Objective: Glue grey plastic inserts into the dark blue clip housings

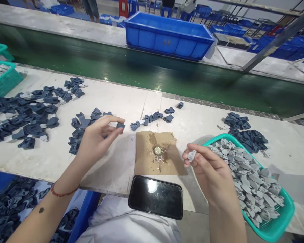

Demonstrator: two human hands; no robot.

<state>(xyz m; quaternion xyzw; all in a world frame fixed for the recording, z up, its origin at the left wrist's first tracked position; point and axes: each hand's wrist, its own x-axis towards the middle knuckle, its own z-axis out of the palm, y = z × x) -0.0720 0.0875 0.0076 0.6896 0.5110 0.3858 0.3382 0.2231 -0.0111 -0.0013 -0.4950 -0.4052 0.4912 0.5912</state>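
Observation:
My left hand (101,135) pinches a small dark blue plastic part (120,125) between thumb and fingertips, over the left side of the white table. In my right hand (210,165) a small light grey plastic part (192,155) is held by the fingertips, just left of the green basket (288,206). That basket is heaped with similar grey parts (245,179). Between my hands lies a square of brown cardboard (144,162) with a small round container (158,150) and wet, shiny stains. A short line of dark blue parts (155,116) lies behind the cardboard.
A black phone (155,197) lies at the table's front edge. Piles of dark blue parts (35,108) spread at left, with more (250,140) at right. Beyond the table run a green belt (111,71) and a blue bin (167,38). Another blue bin (83,219) stands below left.

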